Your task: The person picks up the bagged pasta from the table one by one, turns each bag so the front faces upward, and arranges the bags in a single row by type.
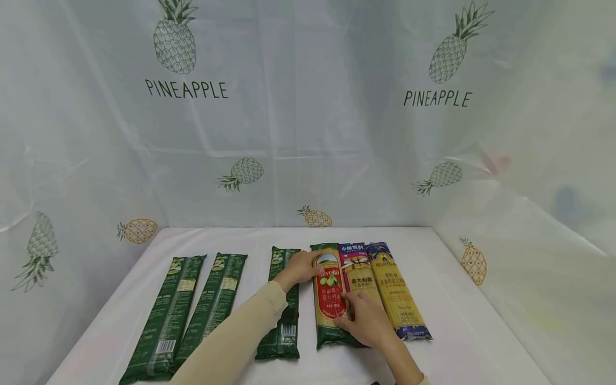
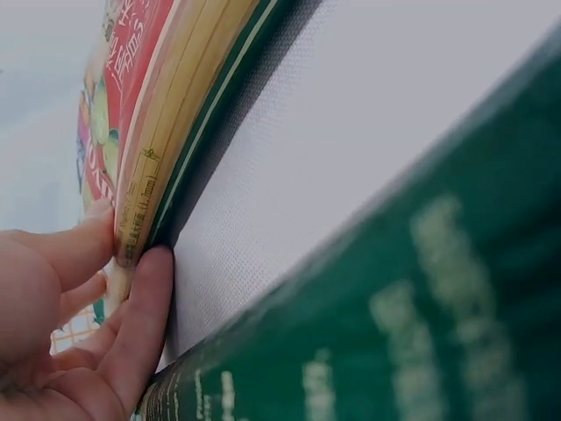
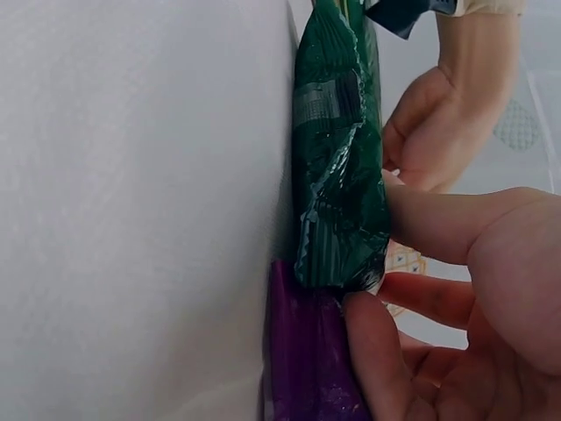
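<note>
A pack of spaghetti with a red label and green ends [image 1: 331,291] lies front up at the middle right of the table. My left hand [image 1: 300,266] pinches its upper left edge, thumb on top and fingers at the underside in the left wrist view. Near its lower right side, my right hand [image 1: 368,321] grips the edge; the right wrist view shows the thumb against the green end [image 3: 342,193]. A purple pasta pack [image 1: 363,275] lies right alongside, partly covered by the red-labelled one and by my right hand. Beyond it is a yellow and blue spaghetti pack [image 1: 394,291].
A green pack [image 1: 281,334] lies back side up under my left forearm. Two more green packs, one at the far left [image 1: 166,315] and one beside it [image 1: 216,299], slant across the white table [image 1: 462,299]. A pineapple-print curtain [image 1: 317,123] hangs behind.
</note>
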A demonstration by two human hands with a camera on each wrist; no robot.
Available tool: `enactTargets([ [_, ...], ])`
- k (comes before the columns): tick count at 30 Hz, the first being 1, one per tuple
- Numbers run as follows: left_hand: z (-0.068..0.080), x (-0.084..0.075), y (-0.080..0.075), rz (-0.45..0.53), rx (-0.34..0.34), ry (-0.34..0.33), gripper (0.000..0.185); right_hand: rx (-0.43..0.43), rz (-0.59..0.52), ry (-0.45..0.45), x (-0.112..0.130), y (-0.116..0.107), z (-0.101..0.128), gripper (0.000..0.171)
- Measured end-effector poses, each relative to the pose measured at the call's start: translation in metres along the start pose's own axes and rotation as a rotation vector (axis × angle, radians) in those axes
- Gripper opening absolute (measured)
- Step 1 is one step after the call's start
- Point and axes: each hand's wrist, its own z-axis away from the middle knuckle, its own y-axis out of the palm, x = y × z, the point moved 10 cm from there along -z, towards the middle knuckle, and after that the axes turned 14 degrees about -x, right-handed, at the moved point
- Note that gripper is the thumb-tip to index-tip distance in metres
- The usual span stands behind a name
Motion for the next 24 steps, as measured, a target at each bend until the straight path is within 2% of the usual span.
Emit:
enactTargets([
  [7, -0.002, 0.003, 0.002, -0.018, 0.007, 0.001, 0.058, 0.002, -0.031, 0.008, -0.002, 0.001, 0.004, 0.066],
  [17, 0.001, 0.008, 0.0, 0.011, 0.025, -0.029, 0.062, 0.072, -0.163, 0.032, -0.001, -0.004, 0.004, 0.069],
  [21, 0.006, 0.014, -0.003, 0.079, 0.044, -0.094, 0.071, 0.063, -0.195, 0.018, 0.007, -0.008, 0.006, 0.061],
  [24, 0.01, 0.021, -0.003, 0.211, 0.096, -0.153, 0.077, 0.042, -0.227, -0.009, 0.019, -0.011, 0.008, 0.057],
])
